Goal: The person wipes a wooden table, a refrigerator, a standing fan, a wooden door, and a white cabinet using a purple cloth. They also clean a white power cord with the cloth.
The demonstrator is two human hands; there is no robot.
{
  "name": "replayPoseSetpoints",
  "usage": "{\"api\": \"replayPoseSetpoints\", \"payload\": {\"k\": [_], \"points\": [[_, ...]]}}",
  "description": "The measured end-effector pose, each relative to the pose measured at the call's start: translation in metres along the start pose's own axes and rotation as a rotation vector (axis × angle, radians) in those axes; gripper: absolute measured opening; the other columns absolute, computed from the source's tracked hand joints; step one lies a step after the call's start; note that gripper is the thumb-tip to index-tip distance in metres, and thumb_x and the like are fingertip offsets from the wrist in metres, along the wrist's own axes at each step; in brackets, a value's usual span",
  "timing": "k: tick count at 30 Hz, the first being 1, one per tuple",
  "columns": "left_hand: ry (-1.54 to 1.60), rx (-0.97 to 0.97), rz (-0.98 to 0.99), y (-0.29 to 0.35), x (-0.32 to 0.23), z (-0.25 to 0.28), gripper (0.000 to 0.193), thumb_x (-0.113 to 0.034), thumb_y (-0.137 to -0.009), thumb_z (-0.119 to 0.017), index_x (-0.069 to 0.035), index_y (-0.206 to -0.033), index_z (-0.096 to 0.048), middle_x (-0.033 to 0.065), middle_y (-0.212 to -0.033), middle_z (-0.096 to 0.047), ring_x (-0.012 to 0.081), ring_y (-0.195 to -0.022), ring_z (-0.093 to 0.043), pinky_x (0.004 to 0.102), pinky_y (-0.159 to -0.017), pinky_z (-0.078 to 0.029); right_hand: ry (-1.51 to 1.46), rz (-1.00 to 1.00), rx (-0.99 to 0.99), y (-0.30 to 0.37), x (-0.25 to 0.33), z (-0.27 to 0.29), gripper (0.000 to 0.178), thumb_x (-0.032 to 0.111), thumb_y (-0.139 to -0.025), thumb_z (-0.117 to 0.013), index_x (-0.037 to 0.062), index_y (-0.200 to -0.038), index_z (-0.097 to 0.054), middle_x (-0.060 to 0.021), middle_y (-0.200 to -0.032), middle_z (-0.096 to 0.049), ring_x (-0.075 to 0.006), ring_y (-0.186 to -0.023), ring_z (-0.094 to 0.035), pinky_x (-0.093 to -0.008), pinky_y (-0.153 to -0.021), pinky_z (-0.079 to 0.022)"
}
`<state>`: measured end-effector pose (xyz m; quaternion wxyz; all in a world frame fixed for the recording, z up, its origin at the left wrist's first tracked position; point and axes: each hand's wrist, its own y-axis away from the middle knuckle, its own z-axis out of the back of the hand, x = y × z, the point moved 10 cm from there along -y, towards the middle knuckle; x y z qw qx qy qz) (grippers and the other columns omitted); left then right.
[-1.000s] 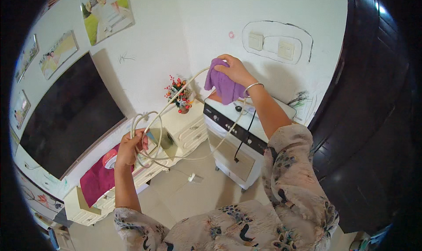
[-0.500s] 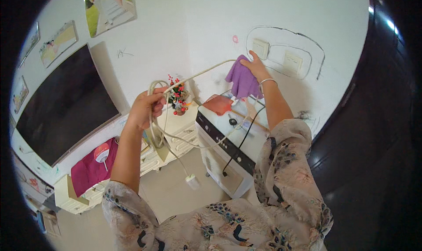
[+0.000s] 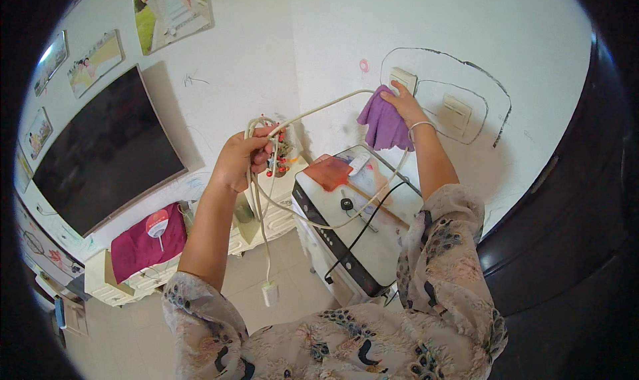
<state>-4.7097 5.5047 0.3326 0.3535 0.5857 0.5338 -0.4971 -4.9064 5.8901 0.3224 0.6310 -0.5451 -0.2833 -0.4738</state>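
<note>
Loops of a cream power cable hang from my left hand, whose fingers are closed round them. The white block at the cable's end dangles below, over the floor. My right hand grips a purple cloth, and the cable runs taut into the cloth's upper edge. A further stretch of cable sags from below the cloth back toward the left hand. What lies inside the cloth is hidden. Just behind the right hand, a light switch is set in the wall.
Below stands a white-topped appliance with a black front strip. On it lie a red fly swatter, a car key, a white remote and a black cord. A television, a low cabinet and a berry plant are leftward.
The view has shifted, so both hands appear a little farther right. The cable's end block swings left and lower. Both hands keep their hold on the cable and cloth.
</note>
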Motion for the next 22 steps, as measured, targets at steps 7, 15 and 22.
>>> {"api": "replayPoseSetpoints", "payload": {"k": [7,15,22], "points": [[0.025,-0.027,0.021,-0.001,0.01,-0.003,0.022,-0.005,-0.087,-0.051,-0.001,-0.108,-0.056,0.0007,-0.067,-0.052,0.0039,-0.047,-0.037,0.0181,-0.038,-0.027,-0.055,-0.029,0.029,0.005,0.002,-0.004,0.08,0.035,-0.076,-0.073,0.0002,-0.138,-0.035,-0.0235,-0.134,-0.044,-0.0274,-0.116,-0.05,-0.0337,-0.095,-0.042],[0.031,0.019,0.021,-0.007,0.006,-0.014,0.021,-0.004,-0.085,-0.053,-0.002,-0.105,-0.059,0.0,-0.067,-0.052,0.0064,-0.048,-0.037,0.0216,-0.041,-0.027,-0.035,-0.015,0.007,-0.005,-0.01,0.008,0.082,0.035,-0.077,-0.072,-0.0021,-0.139,-0.033,-0.0239,-0.136,-0.042,-0.0292,-0.12,-0.048,-0.0342,-0.096,-0.041],[-0.05,-0.023,0.005,-0.014,-0.002,0.009,0.025,-0.009,-0.088,-0.05,0.001,-0.11,-0.057,-0.0024,-0.067,-0.051,0.0026,-0.052,-0.037,0.0191,-0.042,-0.029,-0.094,-0.045,0.106,-0.019,0.024,-0.057,0.082,0.033,-0.078,-0.071,-0.0008,-0.14,-0.031,-0.0233,-0.137,-0.041,-0.0284,-0.118,-0.049,-0.0359,-0.096,-0.043]]}}
